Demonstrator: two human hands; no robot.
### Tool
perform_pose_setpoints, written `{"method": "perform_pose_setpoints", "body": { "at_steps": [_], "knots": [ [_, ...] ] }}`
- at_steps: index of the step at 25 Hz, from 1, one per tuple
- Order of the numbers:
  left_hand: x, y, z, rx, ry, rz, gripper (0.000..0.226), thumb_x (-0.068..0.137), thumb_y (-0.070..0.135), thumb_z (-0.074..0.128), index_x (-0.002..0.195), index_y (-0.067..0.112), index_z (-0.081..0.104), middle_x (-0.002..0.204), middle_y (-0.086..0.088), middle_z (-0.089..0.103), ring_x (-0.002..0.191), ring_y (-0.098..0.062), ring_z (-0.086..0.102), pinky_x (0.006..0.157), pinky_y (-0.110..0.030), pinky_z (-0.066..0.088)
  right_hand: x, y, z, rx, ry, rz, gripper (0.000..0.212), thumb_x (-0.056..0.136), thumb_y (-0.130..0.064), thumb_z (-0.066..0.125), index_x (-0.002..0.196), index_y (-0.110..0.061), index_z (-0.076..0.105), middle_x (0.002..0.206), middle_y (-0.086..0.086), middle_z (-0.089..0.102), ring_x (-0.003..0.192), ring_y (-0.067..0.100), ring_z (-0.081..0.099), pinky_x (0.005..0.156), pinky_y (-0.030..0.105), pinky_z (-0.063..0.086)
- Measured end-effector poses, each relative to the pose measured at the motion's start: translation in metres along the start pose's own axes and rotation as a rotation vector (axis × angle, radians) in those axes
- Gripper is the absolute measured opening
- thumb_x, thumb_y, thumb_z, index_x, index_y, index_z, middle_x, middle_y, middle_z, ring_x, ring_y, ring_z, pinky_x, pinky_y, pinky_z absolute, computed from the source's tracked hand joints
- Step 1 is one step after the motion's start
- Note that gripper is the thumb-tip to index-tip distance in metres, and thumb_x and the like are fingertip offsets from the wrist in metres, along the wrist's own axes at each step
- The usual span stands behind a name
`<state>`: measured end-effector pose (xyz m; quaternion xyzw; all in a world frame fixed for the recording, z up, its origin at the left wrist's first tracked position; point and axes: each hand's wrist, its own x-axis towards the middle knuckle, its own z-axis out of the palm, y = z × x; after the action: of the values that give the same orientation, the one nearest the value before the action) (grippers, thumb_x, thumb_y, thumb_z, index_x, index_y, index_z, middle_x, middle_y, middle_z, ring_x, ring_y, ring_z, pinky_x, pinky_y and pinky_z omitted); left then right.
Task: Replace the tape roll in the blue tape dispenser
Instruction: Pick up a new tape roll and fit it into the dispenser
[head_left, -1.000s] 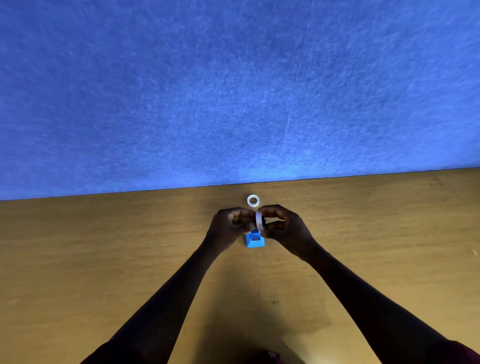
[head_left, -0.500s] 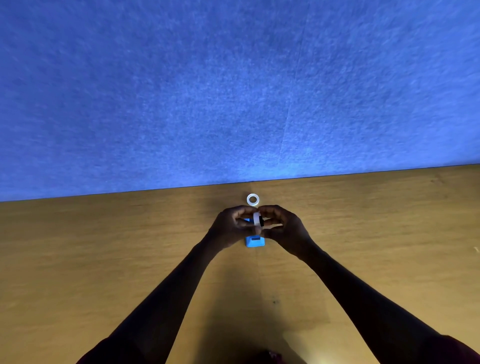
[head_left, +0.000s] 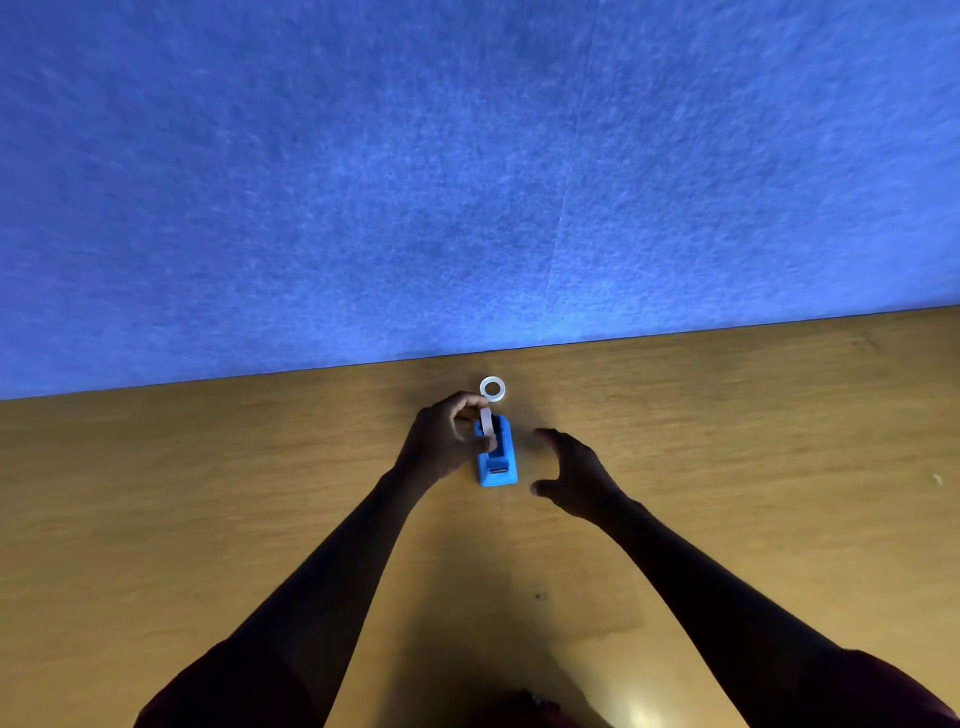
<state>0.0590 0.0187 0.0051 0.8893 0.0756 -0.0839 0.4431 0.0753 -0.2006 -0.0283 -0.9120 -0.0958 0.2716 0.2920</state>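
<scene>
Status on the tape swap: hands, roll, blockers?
Left hand pinching tape roll in blue dispenser. Right hand open, empty. Second roll flat behind. Nothing blocking.

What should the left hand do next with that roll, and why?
Probably press the roll down into the dispenser. The left hand pinches it upright at the cradle, apparently not yet seated, while the right hand hovers open beside. A second roll lies flat behind.

Left hand (head_left: 445, 441) pinching with fingertips, right hand (head_left: 574, 475) open, fingers curled
</scene>
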Motion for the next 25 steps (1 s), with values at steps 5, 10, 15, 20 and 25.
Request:
{"method": "perform_pose_setpoints", "body": {
  "at_steps": [5, 10, 15, 20, 25],
  "knots": [
    [0.004, -0.005, 0.008, 0.103, 0.001, 0.005, 0.056, 0.073, 0.031, 0.086, 0.125, 0.030, 0.067, 0.123, 0.016, 0.069, 0.107, -0.006, 0.063, 0.093, -0.031, 0.053, 0.004, 0.013, 0.017, -0.147, 0.019, -0.016, 0.094, 0.077, -0.025, 0.084, 0.154, -0.022, 0.030, 0.161, 0.002, 0.033, 0.147, 0.023, 0.030, 0.113, 0.038, 0.036],
    [0.007, -0.006, 0.014, 0.190, 0.009, 0.025, 0.057, 0.076, 0.031, 0.085, 0.129, 0.029, 0.063, 0.127, 0.011, 0.068, 0.112, -0.010, 0.060, 0.093, -0.033, 0.052, 0.004, 0.017, 0.025, -0.309, 0.088, -0.139, 0.098, 0.072, -0.027, 0.088, 0.153, -0.015, 0.033, 0.165, 0.006, 0.024, 0.152, 0.027, 0.018, 0.118, 0.040, 0.030],
    [0.013, -0.008, 0.019, 0.236, 0.000, 0.018, 0.056, 0.077, 0.030, 0.085, 0.129, 0.028, 0.063, 0.128, 0.012, 0.068, 0.114, -0.009, 0.060, 0.087, -0.023, 0.044, 0.000, 0.023, 0.019, -0.283, 0.072, -0.182, 0.095, 0.074, -0.022, 0.086, 0.153, -0.012, 0.034, 0.165, 0.008, 0.023, 0.153, 0.024, 0.016, 0.119, 0.034, 0.025],
    [0.014, -0.012, 0.024, 0.248, 0.002, 0.022, 0.055, 0.078, 0.029, 0.084, 0.128, 0.029, 0.062, 0.127, 0.013, 0.067, 0.113, -0.008, 0.060, 0.086, -0.021, 0.042, -0.001, 0.021, 0.014, -0.248, 0.064, -0.162, 0.092, 0.078, -0.021, 0.083, 0.154, -0.013, 0.031, 0.166, 0.005, 0.020, 0.153, 0.021, 0.017, 0.122, 0.035, 0.027],
    [0.015, -0.015, 0.028, 0.237, 0.011, 0.038, 0.054, 0.076, 0.026, 0.084, 0.126, 0.027, 0.063, 0.125, 0.011, 0.068, 0.111, -0.007, 0.060, 0.086, -0.019, 0.043, -0.001, 0.021, 0.012, -0.227, 0.044, -0.143, 0.092, 0.080, -0.021, 0.082, 0.155, -0.013, 0.029, 0.167, 0.005, 0.018, 0.154, 0.021, 0.015, 0.121, 0.037, 0.028]
  ]
}}
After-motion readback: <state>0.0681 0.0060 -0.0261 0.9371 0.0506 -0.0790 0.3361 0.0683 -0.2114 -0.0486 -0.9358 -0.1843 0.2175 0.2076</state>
